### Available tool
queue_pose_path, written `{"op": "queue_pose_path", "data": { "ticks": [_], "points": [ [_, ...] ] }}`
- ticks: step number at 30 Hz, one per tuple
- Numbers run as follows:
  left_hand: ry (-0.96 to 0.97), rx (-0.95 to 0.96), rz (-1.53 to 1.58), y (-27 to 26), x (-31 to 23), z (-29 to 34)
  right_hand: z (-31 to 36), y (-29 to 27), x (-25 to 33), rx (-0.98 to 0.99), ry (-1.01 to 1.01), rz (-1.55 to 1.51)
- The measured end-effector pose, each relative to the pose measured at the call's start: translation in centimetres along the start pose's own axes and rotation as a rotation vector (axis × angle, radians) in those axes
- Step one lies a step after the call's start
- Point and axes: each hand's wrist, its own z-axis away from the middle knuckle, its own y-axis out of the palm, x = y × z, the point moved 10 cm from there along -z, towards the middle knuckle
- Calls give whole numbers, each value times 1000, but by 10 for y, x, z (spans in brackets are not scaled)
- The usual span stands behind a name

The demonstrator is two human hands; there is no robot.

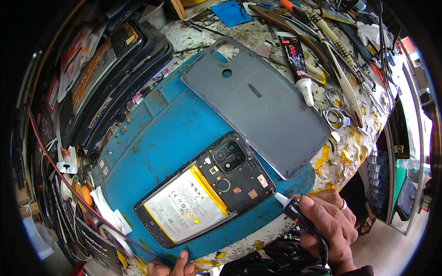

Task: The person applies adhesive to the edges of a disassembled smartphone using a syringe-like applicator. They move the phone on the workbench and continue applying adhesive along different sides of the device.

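My right hand (pixel 329 225) is closed around a black glue tube (pixel 294 210) with a white nozzle. The nozzle tip is at the right corner of an opened smartphone (pixel 239 184), close to its frame edge. The phone lies with its inside up, showing a silver battery (pixel 184 207) with yellow edges and a black camera block (pixel 229 155). Only the fingertips of my left hand (pixel 172 266) show, apart, at the lower edge near the phone's bottom end. A grey phone back cover (pixel 262 99) lies just beyond the phone, with its camera cutout at the far end.
Phone and cover rest on a blue work mat (pixel 142 161). Several stacked phone parts (pixel 119 78) stand at the left, beside a red cable (pixel 64 179). Another glue tube (pixel 297 64), tweezers (pixel 343 83) and tape rings (pixel 336 118) lie at the right on the stained bench.
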Motion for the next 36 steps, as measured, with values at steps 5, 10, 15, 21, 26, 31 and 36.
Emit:
{"op": "queue_pose_path", "data": {
  "ticks": [5, 10, 15, 21, 26, 31, 36],
  "points": [
    [3, -11, 15, 0, 0, 0, -3, -2, 3, -22, -49, 16],
    [14, -13, 26, 1, -2, -2, -4, -4, 2, -3, -36, 35],
    [39, -13, 50, 2, -5, -5, -1, -9, -11, -57, 62, -16],
    [-38, -45, 71, -4, -3, -8, -25, -37, -63, -320, 449, -620],
    [-120, -108, 129, -12, -16, -4, -79, 3, -44, 328, 259, -554],
    [-76, -105, 134, -10, -31, -6, -101, -8, -45, 152, 116, -566],
    [-81, -161, 219, -14, -30, -14, -106, 14, -31, 427, 40, -574]
  ]
}}
